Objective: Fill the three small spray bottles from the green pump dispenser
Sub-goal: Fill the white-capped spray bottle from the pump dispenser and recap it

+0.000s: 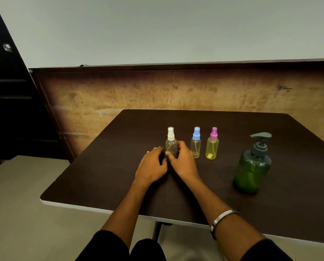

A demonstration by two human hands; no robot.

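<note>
While right hand (183, 161) hides white-cap bottle (171, 143) base, grip unclear.

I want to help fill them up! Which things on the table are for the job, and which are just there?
For the job:
white-capped spray bottle, gripped by the right hand
blue-capped spray bottle
pink-capped spray bottle
green pump dispenser
left hand, resting open beside the white-capped one

Just there:
dark table
metal bangle on the right wrist

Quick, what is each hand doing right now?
Left hand: open, fingers spread on the table, holding nothing.
Right hand: grips the white-capped spray bottle low on its body.
</note>
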